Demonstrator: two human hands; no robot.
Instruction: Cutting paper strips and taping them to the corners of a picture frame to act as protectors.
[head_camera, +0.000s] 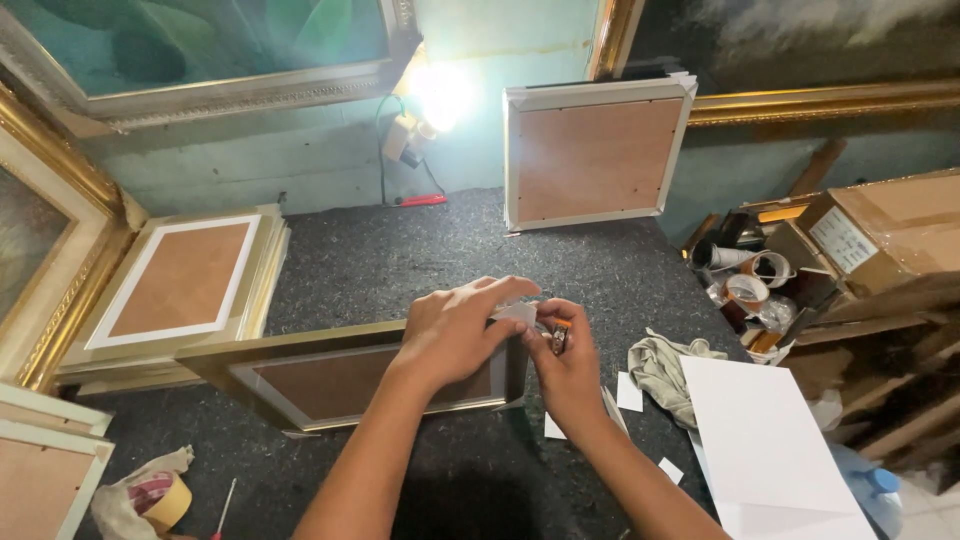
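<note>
Head view, centre of the frame: a gold-edged picture frame (350, 385) is lying face down on the dark felt table (400, 260), its brown backing showing and its long axis running left to right across the picture. Both hands are meeting at its right-hand corner. The left hand (455, 335) is pressing flat over that corner, fingers closed around a small white piece (518, 312) (paper or tape, too small to tell). The right hand (570, 365) is sitting just beside it to the right, touching it, and is pinching a small dark and orange object (561, 336) between thumb and fingers. The frame is extending leftward from both hands, so the left hand is lying nearer its body. Around them, white paper scraps (630, 392) and a crumpled cloth (665, 365) are lying at right, beside a white sheet (760, 440). A white-edged frame (595, 155) is leaning on the wall at upper centre, stacked frames (185, 280) are resting at left, and a tape roll (165, 500) is sitting at lower left.
</note>
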